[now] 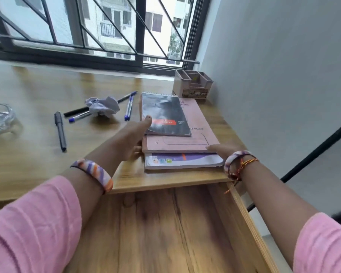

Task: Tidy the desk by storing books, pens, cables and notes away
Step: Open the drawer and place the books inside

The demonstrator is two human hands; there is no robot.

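While drawer (165,223) gapes, hands (133,138) flank books (177,142) — touching.

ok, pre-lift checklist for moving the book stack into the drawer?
1. Left hand on the stack's left edge, thumb on the black notebook: ok.
2. Right hand at the stack's right corner: ok; fingers under it: cannot tell.
3. Stack squared: not ok, the pink book and the purple book are offset.
4. Drawer open below the desk edge, visible part bare: ok.
5. Pens and crumpled paper clear of the stack: ok.
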